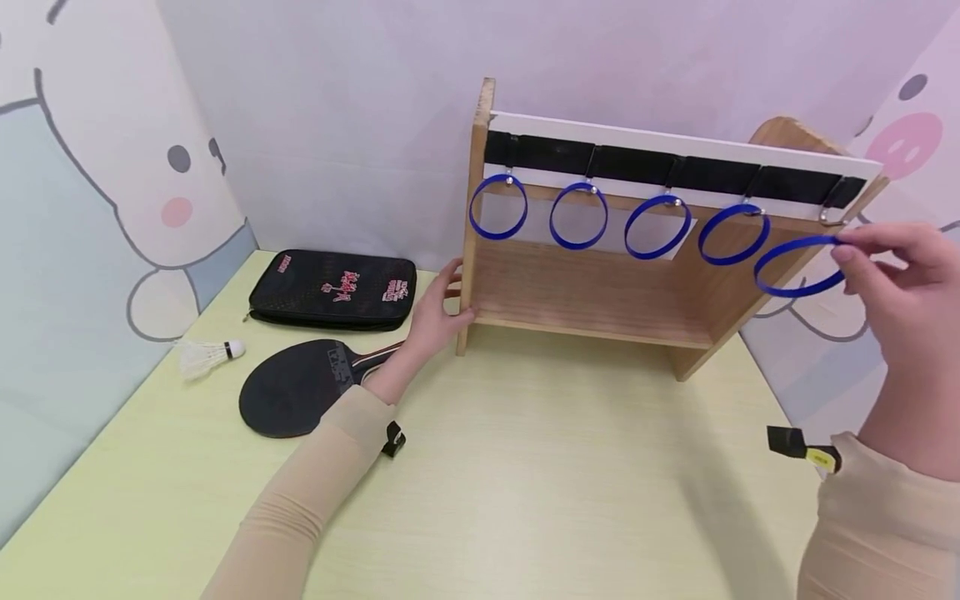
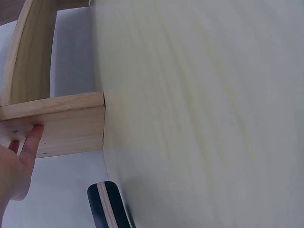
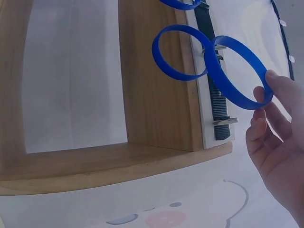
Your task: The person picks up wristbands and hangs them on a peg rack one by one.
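Note:
My right hand (image 1: 911,283) pinches a blue ring (image 1: 798,292) between thumb and fingers at the rack's right end. In the right wrist view this ring (image 3: 237,99) overlaps a hanging ring (image 3: 164,64). A bare metal hook (image 3: 225,122) sits beside it, close to the end of the black strip. Several other blue rings (image 1: 498,237) hang from hooks along the white board (image 1: 675,142) of a wooden rack (image 1: 585,287). My left hand (image 1: 431,317) rests against the rack's left side panel (image 2: 71,130), with extended fingers touching its outer face.
On the left of the table (image 1: 525,500) lie a black zip case (image 1: 330,287), a table tennis bat (image 1: 292,392) and a shuttlecock (image 1: 210,357). The bat's handle (image 2: 108,204) reaches under my left wrist. Cartoon-printed walls (image 1: 112,208) stand at the sides.

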The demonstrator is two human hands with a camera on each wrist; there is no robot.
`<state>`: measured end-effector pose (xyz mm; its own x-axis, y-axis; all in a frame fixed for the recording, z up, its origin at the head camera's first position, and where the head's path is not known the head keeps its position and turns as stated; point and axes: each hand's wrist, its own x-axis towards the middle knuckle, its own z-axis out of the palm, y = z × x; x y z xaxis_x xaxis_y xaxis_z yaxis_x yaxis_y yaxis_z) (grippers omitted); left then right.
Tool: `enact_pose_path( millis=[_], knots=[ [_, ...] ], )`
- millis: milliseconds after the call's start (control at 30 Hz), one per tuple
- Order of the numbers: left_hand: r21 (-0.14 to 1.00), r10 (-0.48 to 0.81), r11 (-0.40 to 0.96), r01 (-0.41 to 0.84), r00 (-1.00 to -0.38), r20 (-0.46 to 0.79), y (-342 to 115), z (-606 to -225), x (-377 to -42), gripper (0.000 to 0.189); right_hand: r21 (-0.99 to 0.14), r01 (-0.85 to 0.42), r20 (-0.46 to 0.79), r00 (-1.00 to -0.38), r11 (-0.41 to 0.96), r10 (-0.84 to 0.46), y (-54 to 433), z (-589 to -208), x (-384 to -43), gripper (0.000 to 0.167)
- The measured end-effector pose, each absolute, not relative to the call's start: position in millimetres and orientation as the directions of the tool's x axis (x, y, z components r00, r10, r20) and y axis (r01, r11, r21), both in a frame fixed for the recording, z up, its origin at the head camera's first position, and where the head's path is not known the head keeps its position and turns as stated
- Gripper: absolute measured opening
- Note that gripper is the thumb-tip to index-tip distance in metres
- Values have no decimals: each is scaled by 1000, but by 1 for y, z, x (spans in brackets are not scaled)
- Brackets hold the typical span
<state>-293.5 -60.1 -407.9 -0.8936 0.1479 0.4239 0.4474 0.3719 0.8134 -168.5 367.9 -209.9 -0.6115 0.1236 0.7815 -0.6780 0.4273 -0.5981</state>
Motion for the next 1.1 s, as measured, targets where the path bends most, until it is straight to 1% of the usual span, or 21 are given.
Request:
enact_pose_path(
  millis=[67, 133, 233, 300, 333, 433, 567, 633, 733, 867, 1100],
  knots=[
    [815, 148, 367, 449, -893, 426, -60, -407, -294, 82, -618, -674, 779, -596, 406, 196, 369, -206, -173, 18],
    [815, 150, 366, 449, -893, 424, -60, -407, -294, 82, -650, -584, 752, -588, 486, 297, 369, -202, -176, 19],
    [813, 150, 370, 450, -893, 425, -61, -406, -294, 82, -690, -441, 706, -585, 574, 399, 371, -199, -181, 25],
    [811, 151, 372, 451, -892, 427, -61, -406, -294, 82, -724, -344, 659, -600, 598, 453, 374, -198, -184, 30],
    [811, 152, 371, 453, -891, 428, -61, -406, -294, 82, -740, -332, 642, -610, 585, 465, 375, -198, -185, 31],
    [812, 153, 363, 457, -889, 432, -61, -407, -294, 82, -780, -323, 596, -644, 535, 480, 381, -199, -190, 32],
    [809, 151, 369, 457, -889, 433, -60, -407, -294, 81, -826, -348, 548, -678, 443, 490, 386, -200, -197, 29],
    [806, 149, 376, 457, -889, 434, -60, -407, -294, 81, -834, -347, 538, -685, 429, 492, 387, -201, -198, 28],
    [806, 146, 379, 455, -889, 434, -60, -407, -296, 81, -844, -304, 514, -693, 442, 505, 385, -203, -198, 27],
    [809, 143, 380, 449, -892, 428, -60, -406, -296, 81, -830, -249, 513, -693, 499, 507, 381, -208, -197, 26],
    [814, 150, 374, 444, -895, 420, -61, -404, -293, 81, -806, -255, 541, -683, 533, 491, 384, -213, -192, 26]
  ],
)
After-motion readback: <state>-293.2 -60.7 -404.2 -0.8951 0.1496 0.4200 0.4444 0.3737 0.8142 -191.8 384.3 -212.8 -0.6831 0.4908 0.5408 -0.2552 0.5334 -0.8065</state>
